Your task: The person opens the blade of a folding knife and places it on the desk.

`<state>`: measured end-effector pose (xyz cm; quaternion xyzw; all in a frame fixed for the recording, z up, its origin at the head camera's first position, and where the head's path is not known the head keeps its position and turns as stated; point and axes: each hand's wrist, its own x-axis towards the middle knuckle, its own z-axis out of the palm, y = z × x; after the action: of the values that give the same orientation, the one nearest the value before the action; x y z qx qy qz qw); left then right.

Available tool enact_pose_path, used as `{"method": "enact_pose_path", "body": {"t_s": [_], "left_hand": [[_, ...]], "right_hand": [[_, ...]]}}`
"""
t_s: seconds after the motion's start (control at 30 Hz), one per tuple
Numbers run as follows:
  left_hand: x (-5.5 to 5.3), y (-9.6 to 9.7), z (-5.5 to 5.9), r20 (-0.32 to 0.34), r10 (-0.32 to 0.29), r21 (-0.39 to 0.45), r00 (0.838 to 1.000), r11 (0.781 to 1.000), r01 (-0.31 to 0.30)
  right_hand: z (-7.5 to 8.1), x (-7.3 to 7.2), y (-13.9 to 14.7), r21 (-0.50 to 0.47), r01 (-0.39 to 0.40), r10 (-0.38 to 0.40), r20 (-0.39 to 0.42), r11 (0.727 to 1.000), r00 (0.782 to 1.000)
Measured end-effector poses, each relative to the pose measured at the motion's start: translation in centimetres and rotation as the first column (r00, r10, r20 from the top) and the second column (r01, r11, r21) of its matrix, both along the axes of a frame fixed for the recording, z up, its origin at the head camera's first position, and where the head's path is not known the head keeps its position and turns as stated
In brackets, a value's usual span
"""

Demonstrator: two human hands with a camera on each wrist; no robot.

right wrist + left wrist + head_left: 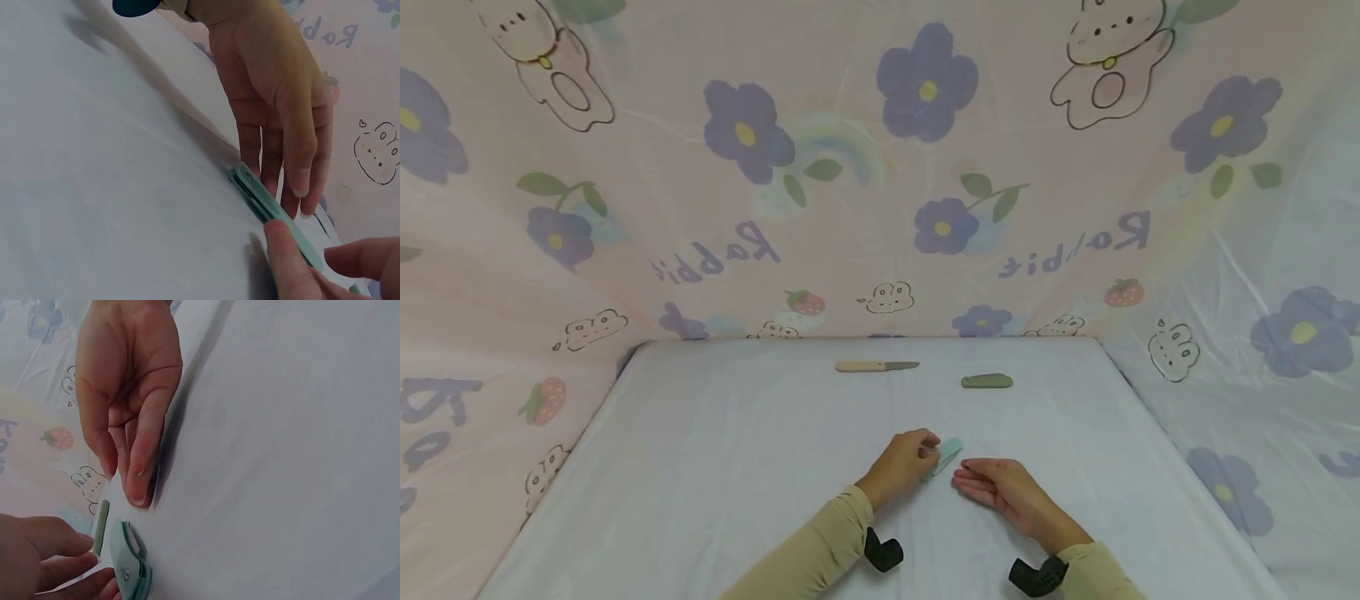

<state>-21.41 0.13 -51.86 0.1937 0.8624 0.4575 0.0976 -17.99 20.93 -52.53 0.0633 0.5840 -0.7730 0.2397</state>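
A teal folding knife [951,451], its blade folded into the handle, lies on the white cloth between the two hands. My left hand [901,467] is beside its left side, fingers loosely bent and holding nothing. In the right wrist view, the left hand [272,106] hangs its fingers down behind the knife [275,209]. My right hand [1003,493] is to the right of the knife, palm turned inward and fingers nearly straight, with a gap from the knife in the head view. The left wrist view shows the knife's rivet end [128,575] close to the left fingertips.
Farther back lie a knife with a light wooden-coloured handle [861,367] and exposed blade, and a green folding knife [987,382] to its right. A white cloth [737,450] covers the table. Printed curtains [850,183] with flowers and rabbits enclose the back and sides.
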Motion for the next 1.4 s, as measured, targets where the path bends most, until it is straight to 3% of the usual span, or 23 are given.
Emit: {"method": "enact_pose_path", "body": {"t_s": [0.5,0.93,1.4], "left_hand": [[0.7,0.7,-0.1,-0.047,0.002,-0.015,0.999,1.000,-0.002],[0.6,0.9,-0.5,0.029,0.040,0.135,0.999,0.990,-0.044],[0.6,0.5,0.1,0.078,0.059,0.244,0.995,0.967,-0.076]], "right_hand": [[0.0,-0.2,-1.0,0.036,0.054,-0.055,0.009,0.998,0.998],[0.3,-0.3,-1.1,0.048,0.017,-0.017,0.003,0.999,1.000],[0.9,-0.3,-1.5,0.058,-0.014,0.020,-0.098,0.998,0.995]]}}
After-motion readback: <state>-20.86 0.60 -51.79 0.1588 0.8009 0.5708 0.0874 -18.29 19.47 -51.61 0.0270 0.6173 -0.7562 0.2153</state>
